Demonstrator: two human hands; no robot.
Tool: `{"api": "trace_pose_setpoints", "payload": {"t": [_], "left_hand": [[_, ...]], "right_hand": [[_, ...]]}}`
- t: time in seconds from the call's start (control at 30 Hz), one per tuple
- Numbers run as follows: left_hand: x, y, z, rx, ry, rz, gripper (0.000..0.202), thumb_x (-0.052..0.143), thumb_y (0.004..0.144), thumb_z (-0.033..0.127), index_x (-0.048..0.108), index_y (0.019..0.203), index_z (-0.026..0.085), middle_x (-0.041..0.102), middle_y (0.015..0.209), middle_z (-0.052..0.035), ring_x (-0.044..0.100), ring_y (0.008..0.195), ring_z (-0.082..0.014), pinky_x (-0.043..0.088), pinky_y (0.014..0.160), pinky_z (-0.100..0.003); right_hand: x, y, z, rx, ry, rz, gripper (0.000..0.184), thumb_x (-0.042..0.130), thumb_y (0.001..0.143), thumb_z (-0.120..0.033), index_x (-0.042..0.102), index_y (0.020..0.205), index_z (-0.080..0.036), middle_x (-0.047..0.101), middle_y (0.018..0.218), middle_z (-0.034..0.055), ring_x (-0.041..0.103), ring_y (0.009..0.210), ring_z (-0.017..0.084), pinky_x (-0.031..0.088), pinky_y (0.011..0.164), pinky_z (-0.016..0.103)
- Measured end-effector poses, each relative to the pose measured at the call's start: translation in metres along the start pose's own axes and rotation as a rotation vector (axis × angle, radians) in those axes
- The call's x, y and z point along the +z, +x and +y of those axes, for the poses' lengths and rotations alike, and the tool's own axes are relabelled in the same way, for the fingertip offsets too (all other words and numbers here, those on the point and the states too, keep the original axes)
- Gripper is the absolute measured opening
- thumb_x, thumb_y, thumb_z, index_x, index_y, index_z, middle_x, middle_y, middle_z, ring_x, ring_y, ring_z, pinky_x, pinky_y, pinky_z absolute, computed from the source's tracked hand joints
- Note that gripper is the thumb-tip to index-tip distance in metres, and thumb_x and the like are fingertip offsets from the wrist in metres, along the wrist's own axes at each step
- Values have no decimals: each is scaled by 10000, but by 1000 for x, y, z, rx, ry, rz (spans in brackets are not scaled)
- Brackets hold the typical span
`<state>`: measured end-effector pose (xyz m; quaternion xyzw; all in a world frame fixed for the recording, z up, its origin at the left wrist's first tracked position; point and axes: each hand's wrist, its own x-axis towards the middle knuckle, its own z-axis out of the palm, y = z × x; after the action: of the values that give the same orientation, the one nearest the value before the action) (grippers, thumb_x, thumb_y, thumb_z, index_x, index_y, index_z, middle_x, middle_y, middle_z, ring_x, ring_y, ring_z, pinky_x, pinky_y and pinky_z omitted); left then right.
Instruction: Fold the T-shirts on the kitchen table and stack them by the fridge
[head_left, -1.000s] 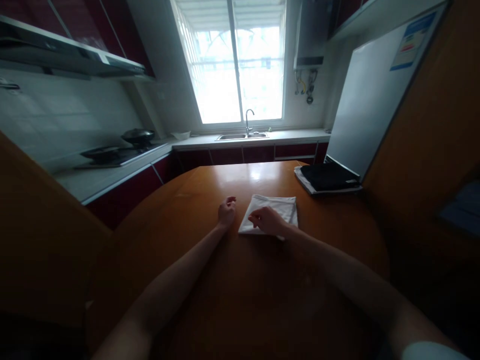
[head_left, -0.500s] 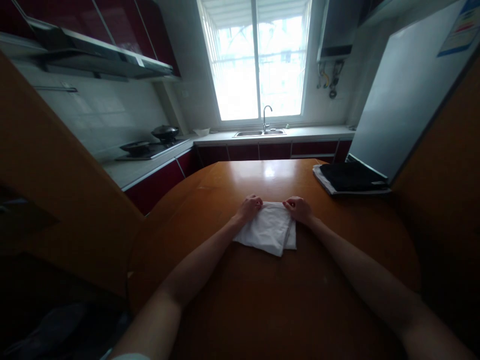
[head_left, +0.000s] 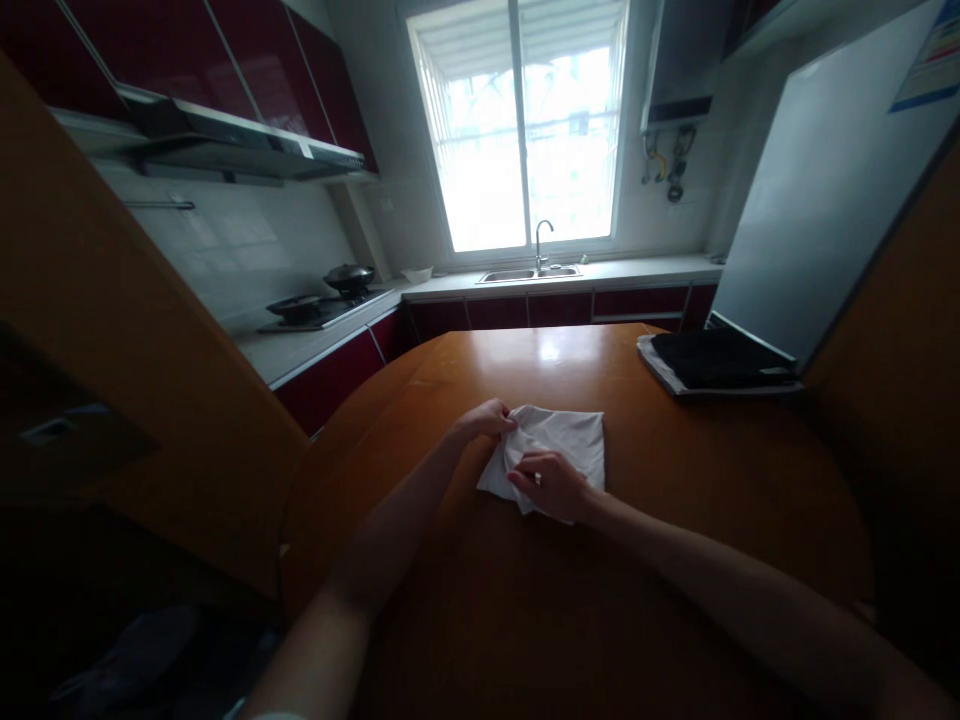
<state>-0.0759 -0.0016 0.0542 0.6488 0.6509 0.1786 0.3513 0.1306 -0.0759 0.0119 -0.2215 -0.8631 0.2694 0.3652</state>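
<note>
A folded white cloth (head_left: 566, 445) lies on the round wooden table (head_left: 675, 520) in front of me. My left hand (head_left: 484, 420) pinches the cloth's far left corner, fingers closed on the fabric. My right hand (head_left: 551, 485) rests on the near part of the cloth, its fingers curled and pressing a fold of it. Both forearms reach in from the bottom of the view.
A dark folded cloth on a grey one (head_left: 712, 362) sits at the table's far right, beside a white fridge (head_left: 825, 190). Behind are a counter with a sink and tap (head_left: 536, 268), a stove with pans (head_left: 322, 300), and a bright window (head_left: 525, 130).
My right hand has come from the cloth's far right corner to its near part. My left hand stays at the far left corner. The cloth has shifted slightly.
</note>
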Motion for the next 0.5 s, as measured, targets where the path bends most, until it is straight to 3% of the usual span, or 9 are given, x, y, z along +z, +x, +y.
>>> {"api": "trace_pose_setpoints", "payload": {"t": [0.1, 0.2, 0.33, 0.5], "left_hand": [[0, -3, 8, 54, -32, 50, 152, 748, 700, 276, 729, 691, 125, 574, 530, 28, 522, 498, -95, 405, 488, -179], [4, -5, 22, 162, -102, 48, 255, 762, 711, 337, 781, 821, 108, 606, 588, 17, 507, 538, -87, 373, 500, -178], [17, -12, 40, 321, -261, -60, 503, 838, 659, 457, 792, 1006, 95, 686, 724, -33, 550, 623, -114, 381, 539, -200], [18, -17, 44, 224, -386, -112, 571, 861, 642, 534, 777, 1001, 99, 707, 794, -66, 583, 662, -128, 403, 559, -210]], "right_hand": [[-7, 13, 14, 321, 251, 220, 378, 560, 918, -443, 651, 648, -194, 623, 593, 8, 538, 502, 134, 367, 493, 254], [-24, 24, 28, 529, 467, 298, 438, 623, 830, -587, 688, 696, -175, 685, 663, 49, 518, 452, 122, 336, 415, 246], [-37, 25, 35, 586, 609, 394, 509, 692, 726, -664, 737, 773, -160, 687, 665, 52, 531, 496, 130, 348, 420, 240], [-40, 24, 36, 495, 559, 496, 429, 736, 688, -595, 717, 684, -166, 627, 565, 23, 509, 514, 140, 379, 474, 263]]}}
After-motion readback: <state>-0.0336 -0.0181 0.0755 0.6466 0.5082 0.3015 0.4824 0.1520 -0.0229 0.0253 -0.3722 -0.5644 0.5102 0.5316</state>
